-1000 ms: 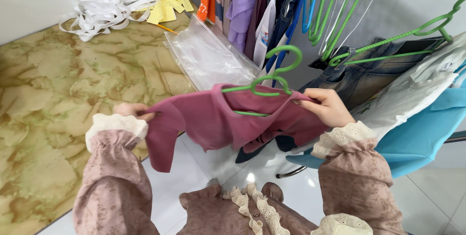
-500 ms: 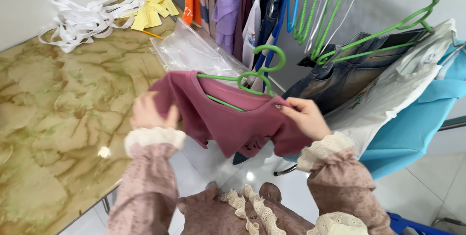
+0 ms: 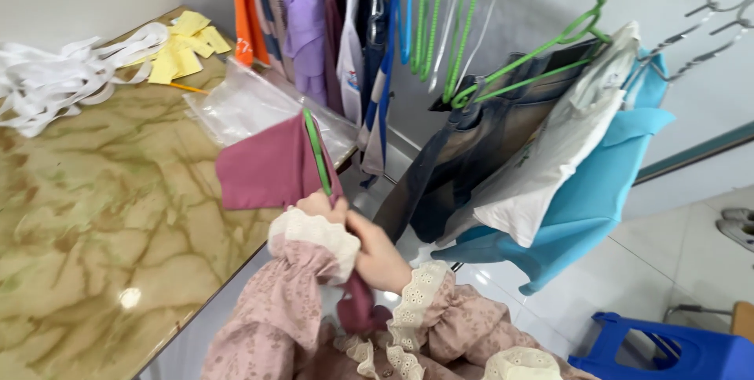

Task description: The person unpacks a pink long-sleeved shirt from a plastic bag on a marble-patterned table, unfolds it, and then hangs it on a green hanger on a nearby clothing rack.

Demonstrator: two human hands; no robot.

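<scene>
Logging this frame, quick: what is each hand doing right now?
Left hand: closed on the maroon garment at the green hanger.
Right hand: closed on the garment's lower part.

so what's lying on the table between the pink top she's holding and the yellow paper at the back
In the head view, a clear plastic bag lies flat on the marbled table between the pink top and the yellow paper, with a thin yellow stick beside the paper.

Both hands, left hand (image 3: 320, 206) and right hand (image 3: 378, 253), grip the maroon garment (image 3: 267, 168) on a green hanger (image 3: 316, 152), above the marble table (image 3: 94, 215) edge.
</scene>
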